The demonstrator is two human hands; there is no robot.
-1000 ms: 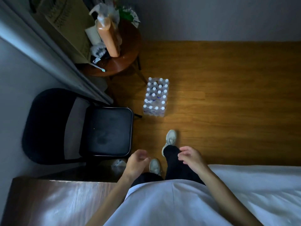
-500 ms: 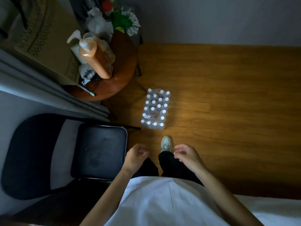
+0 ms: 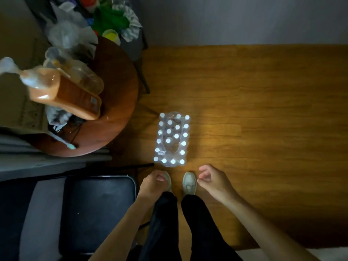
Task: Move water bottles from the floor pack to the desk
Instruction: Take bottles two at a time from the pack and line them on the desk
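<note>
Two hands hang empty above the shoes: left hand [image 3: 153,185] and right hand [image 3: 212,180], fingers loosely curled. The shrink-wrapped bottle pack [image 3: 172,141] stands on the wooden floor [image 3: 254,119] just ahead. Judged heavy whole; film torn on top, so single bottles lift by their capped necks.

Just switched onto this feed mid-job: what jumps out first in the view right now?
The brightest thing is the shrink-wrapped pack of water bottles, white caps up, on the wood floor just ahead of the person's shoes. Both hands hang empty above the feet, the left hand and right hand loosely curled, neither touching the pack. At upper left a cluttered round table carries a big orange pump bottle.
</note>
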